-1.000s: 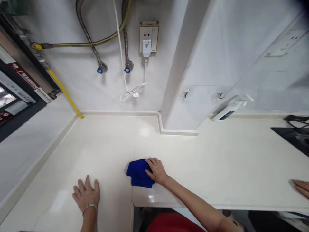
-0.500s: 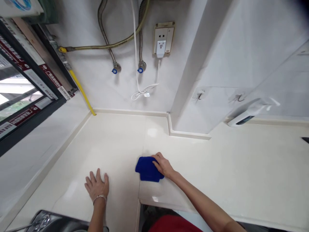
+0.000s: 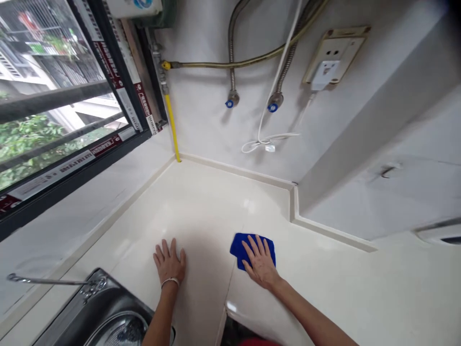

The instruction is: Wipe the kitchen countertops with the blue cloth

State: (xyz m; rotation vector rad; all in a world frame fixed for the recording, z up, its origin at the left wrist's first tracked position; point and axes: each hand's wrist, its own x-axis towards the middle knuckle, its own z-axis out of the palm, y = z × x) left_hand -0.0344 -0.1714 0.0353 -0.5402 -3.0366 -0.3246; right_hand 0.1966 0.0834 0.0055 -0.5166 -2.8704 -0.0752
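Note:
A folded blue cloth lies on the cream countertop. My right hand rests on top of its right part, palm down with the fingers stretched and spread, covering some of the fabric. To the left, my left hand is flat on the bare counter, its fingers apart and holding nothing. A bracelet circles the left wrist. A seam in the counter runs between the two hands, down to its inner front corner.
At lower left is a metal sink with a faucet. A raised lip borders the counter along the walls. On the back wall are hoses, valves and a plugged socket. A yellow pipe stands in the corner, beside a window.
The view has swung left, bringing in more of the window and sink. My right hand has gone from grasping the cloth's right edge to lying spread on it. My left hand stays flat.

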